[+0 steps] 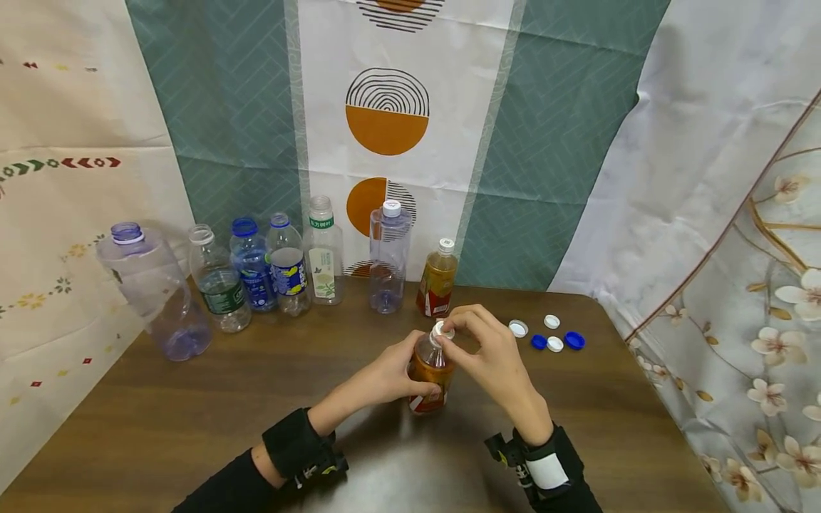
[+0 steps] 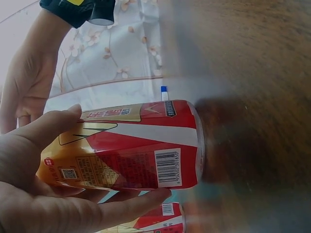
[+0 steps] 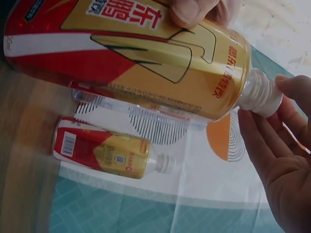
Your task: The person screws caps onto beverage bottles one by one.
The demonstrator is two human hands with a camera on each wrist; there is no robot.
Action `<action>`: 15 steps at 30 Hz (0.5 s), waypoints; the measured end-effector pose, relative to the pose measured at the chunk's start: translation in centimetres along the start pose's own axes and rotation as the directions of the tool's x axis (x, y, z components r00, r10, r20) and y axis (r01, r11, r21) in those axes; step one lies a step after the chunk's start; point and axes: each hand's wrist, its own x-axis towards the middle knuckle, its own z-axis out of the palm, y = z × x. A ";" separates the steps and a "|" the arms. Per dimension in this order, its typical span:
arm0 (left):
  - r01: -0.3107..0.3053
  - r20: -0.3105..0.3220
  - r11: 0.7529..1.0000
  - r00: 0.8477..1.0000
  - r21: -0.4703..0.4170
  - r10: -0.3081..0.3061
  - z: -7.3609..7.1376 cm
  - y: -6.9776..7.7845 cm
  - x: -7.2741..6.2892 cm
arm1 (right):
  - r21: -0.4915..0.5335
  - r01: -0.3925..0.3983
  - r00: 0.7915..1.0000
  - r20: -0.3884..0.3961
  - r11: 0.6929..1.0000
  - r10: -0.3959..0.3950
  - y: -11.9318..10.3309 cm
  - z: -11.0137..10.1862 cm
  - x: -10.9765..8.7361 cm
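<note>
A plastic drink bottle (image 1: 431, 369) with a red and gold label stands upright near the middle of the wooden table. My left hand (image 1: 390, 372) grips its body, thumb on the near side. At the mouth, my right hand (image 1: 492, 356) pinches a white cap (image 3: 273, 103) between thumb and fingers. In the right wrist view the cap sits over the clear neck, with thread ridges showing below it. The label's barcode side faces the left wrist view, where the bottle's base (image 2: 200, 145) is right at the tabletop.
Behind stands a similar capped bottle (image 1: 438, 279), beside a tall clear bottle (image 1: 388, 260) with a white cap. Several uncapped bottles line the back left, including a large leaning one (image 1: 160, 299). Loose white and blue caps (image 1: 574, 340) lie at the right, near the curtain (image 1: 725, 342).
</note>
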 end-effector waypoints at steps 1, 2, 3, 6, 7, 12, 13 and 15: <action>-0.005 -0.003 1.000 1.000 0.005 0.005 0.0 0.0 0.0 | -0.008 0.002 1.000 0.002 1.000 -0.002 0.0 0.0 0.0; -0.005 -0.004 1.000 1.000 0.005 0.005 0.0 0.0 0.0 | -0.017 0.005 1.000 0.003 1.000 -0.005 -0.1 0.0 0.0; -0.009 -0.006 1.000 1.000 0.005 0.009 0.0 0.0 0.1 | -0.026 0.006 1.000 0.005 1.000 -0.005 -0.1 -0.1 0.0; -0.015 -0.004 1.000 1.000 0.009 0.015 0.0 0.2 0.2 | -0.030 0.010 1.000 0.019 1.000 -0.010 -0.1 -0.3 0.0; -0.014 -0.002 1.000 1.000 0.009 0.014 0.0 0.2 0.2 | -0.024 0.011 1.000 0.025 1.000 -0.011 -0.2 -0.3 0.0; 0.002 0.018 1.000 1.000 0.010 -0.003 0.0 0.3 0.1 | 0.020 0.032 0.998 0.048 0.999 -0.033 0.0 -0.5 0.2; 0.006 0.020 1.000 1.000 0.010 -0.006 0.0 0.2 0.0 | 0.029 0.034 0.998 0.053 0.999 -0.035 0.0 -0.4 0.2; 0.009 0.022 1.000 1.000 0.008 -0.009 -0.1 0.2 -0.1 | 0.042 0.036 0.997 0.061 0.998 -0.039 0.0 -0.3 0.3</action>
